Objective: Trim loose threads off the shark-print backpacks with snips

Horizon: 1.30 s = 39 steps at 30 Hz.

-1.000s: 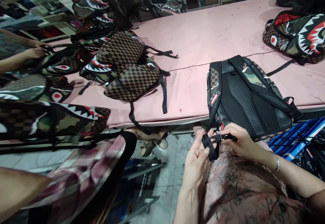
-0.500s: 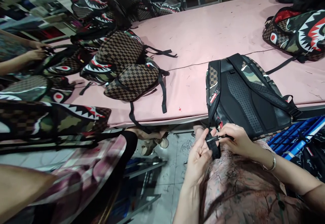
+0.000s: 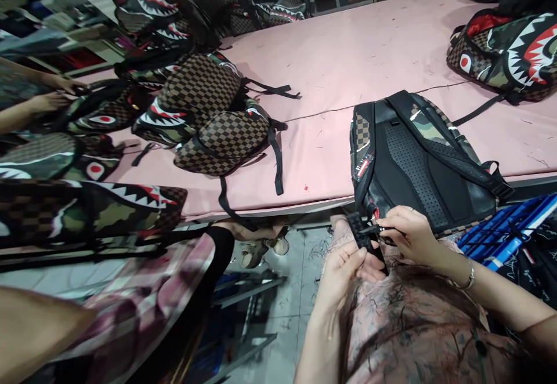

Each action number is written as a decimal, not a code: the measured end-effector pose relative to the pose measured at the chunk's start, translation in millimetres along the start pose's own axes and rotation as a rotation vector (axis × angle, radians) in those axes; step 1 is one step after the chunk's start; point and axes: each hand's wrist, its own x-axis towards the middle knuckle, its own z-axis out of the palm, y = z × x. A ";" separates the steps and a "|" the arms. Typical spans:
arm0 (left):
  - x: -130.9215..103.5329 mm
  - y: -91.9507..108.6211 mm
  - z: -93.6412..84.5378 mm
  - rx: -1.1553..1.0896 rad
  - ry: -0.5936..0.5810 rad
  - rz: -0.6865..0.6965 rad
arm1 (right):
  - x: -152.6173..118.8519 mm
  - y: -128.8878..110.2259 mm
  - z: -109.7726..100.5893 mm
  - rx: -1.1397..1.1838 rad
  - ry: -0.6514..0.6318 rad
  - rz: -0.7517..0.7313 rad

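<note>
Just off the pink table's front edge, my left hand (image 3: 350, 265) pinches a black strap (image 3: 362, 236) between thumb and fingers; the strap lies slanted across the fingers. My right hand (image 3: 404, 233) is closed around dark small scissors (image 3: 373, 229), with the blades pointing left over the strap. Fingers cover most of the handles. Right behind my hands lies a backpack (image 3: 413, 163), back panel up, with black padding, shoulder straps and checkered and camouflage patches. The strap I hold is by its lower left corner.
More checkered shark-mouth backpacks (image 3: 209, 100) pile up on the left of the pink table (image 3: 339, 59); another backpack (image 3: 500, 53) lies at the far right. A co-worker's hands (image 3: 47, 97) handle a bag at far left. A person in a plaid garment (image 3: 161, 291) is close on my left. Blue racks (image 3: 509, 230) stand at right.
My left hand has shifted lower along the strap, which now lies straighter and shows more of its length. The scissors stay close over it in my right hand.
</note>
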 end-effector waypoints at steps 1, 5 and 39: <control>-1.1 1.4 1.4 0.002 -0.019 -0.016 | 0.8 1.1 0.2 -0.055 -0.007 0.005; -3.0 5.2 2.0 -0.007 -0.005 -0.024 | 2.4 5.7 -2.1 -0.087 -0.068 0.003; 2.0 7.8 -40.9 0.097 0.246 0.000 | -2.0 11.1 2.0 0.520 0.081 0.487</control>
